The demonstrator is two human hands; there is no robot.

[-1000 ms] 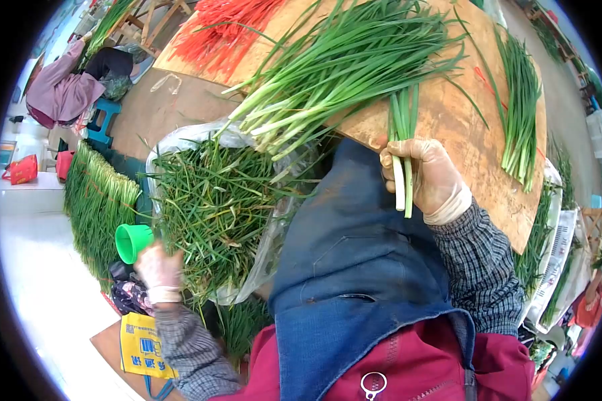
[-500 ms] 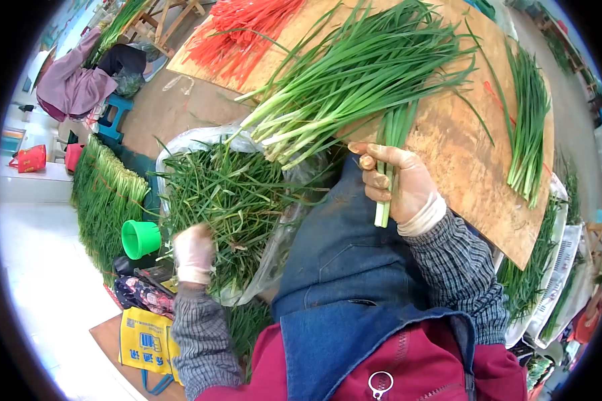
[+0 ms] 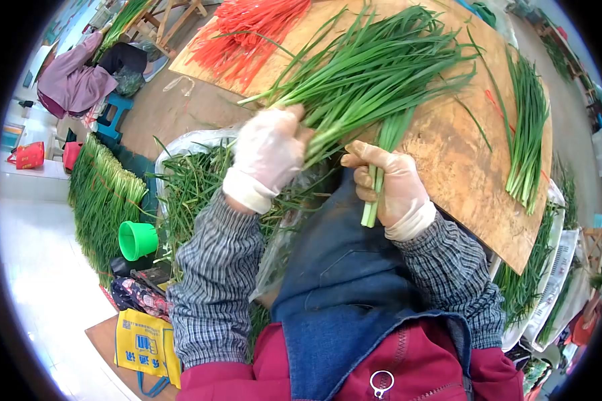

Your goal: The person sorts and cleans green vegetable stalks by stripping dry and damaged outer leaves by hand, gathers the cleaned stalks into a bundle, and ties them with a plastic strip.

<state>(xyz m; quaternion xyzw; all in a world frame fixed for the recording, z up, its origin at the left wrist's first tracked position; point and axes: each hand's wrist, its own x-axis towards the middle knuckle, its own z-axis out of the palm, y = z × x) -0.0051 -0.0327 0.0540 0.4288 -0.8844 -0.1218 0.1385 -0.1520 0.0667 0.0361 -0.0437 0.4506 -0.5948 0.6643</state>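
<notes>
One green bunch (image 3: 390, 136) pinched by right hand (image 3: 394, 190); one larger pile (image 3: 374, 80) at left hand (image 3: 267, 152), whose grip I cannot tell.

the long stalks (image 3: 381, 73) by the surface's (image 3: 461, 174) near edge are deep green, paling to light green at the stems; the surface is tan, blotched brown. strips (image 3: 257, 33) by its left corner are orange-red; ribbed sleeves (image 3: 451, 260), grey-and-black.
</notes>
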